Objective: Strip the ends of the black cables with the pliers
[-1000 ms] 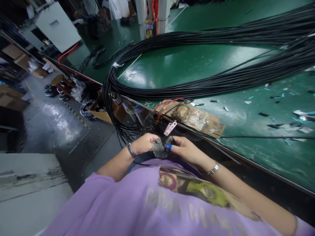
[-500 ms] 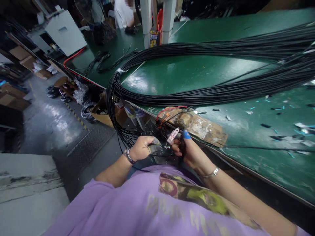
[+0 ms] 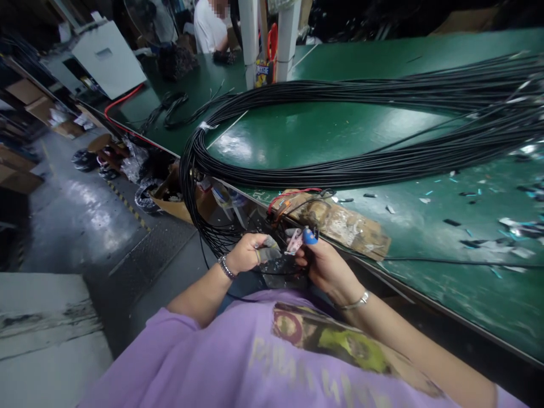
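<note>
My left hand [image 3: 249,253] is closed in front of my chest, its taped fingertips pinched on a thin black wire [image 3: 276,271]. My right hand [image 3: 323,265] is closed too, with a blue-taped thumb raised beside a small pale metal tab [image 3: 294,241] that hangs at the bench edge. The wire runs between both hands. Just beyond them a worn brown taped block [image 3: 344,222] with red and orange leads sits on the edge of the green bench [image 3: 306,130]. A thick bundle of black cables [image 3: 340,167] loops across the bench and droops off its edge left of my hands.
Small cut scraps of tape and insulation [image 3: 476,226] litter the bench at right. Cardboard boxes and bags [image 3: 170,192] stand on the floor below the bench edge. A person in white [image 3: 210,31] sits at the far end, near white posts [image 3: 289,39] and a white cabinet [image 3: 110,56].
My right hand rose from beside my left hand to the metal tab at the bench edge, thumb up, and has settled slightly lower there. My left hand stayed closed in place.
</note>
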### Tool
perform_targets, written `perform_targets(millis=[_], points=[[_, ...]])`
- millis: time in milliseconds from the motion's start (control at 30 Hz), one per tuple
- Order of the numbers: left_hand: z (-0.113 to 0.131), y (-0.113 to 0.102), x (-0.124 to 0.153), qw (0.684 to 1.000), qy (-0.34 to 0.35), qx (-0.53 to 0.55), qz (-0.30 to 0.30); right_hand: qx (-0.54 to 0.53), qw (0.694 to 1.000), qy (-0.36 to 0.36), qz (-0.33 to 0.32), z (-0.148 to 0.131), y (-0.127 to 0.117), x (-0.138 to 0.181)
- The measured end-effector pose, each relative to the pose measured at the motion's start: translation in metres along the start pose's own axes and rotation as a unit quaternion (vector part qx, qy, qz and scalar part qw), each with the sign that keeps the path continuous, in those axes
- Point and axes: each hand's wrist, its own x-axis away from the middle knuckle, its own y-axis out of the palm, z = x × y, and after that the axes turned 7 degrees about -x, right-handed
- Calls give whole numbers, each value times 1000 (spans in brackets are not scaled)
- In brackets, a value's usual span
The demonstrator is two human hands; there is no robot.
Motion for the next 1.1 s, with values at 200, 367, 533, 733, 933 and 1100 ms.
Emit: perform_targets(millis=[200, 367, 533, 733, 933, 1100], points=[[3, 4, -4, 1000, -4, 13, -18, 6, 1000, 2, 1, 0, 0, 0], [3, 3, -5, 1000, -15, 0, -17, 9, 1000, -4, -20, 2, 1, 2], [2, 0, 0, 999, -26, -6, -47, 10, 1000, 19, -8, 6, -6, 4], [8, 5, 14, 998, -41, -14, -39, 65, 994, 81, -31, 9, -22, 11], [-10, 21, 24, 982, -138, 44, -121, 101, 992, 73, -25, 10, -29, 20], [-29, 33, 25, 965, -185, 187, -1, 171, 985, 20, -4, 11, -35, 26]])
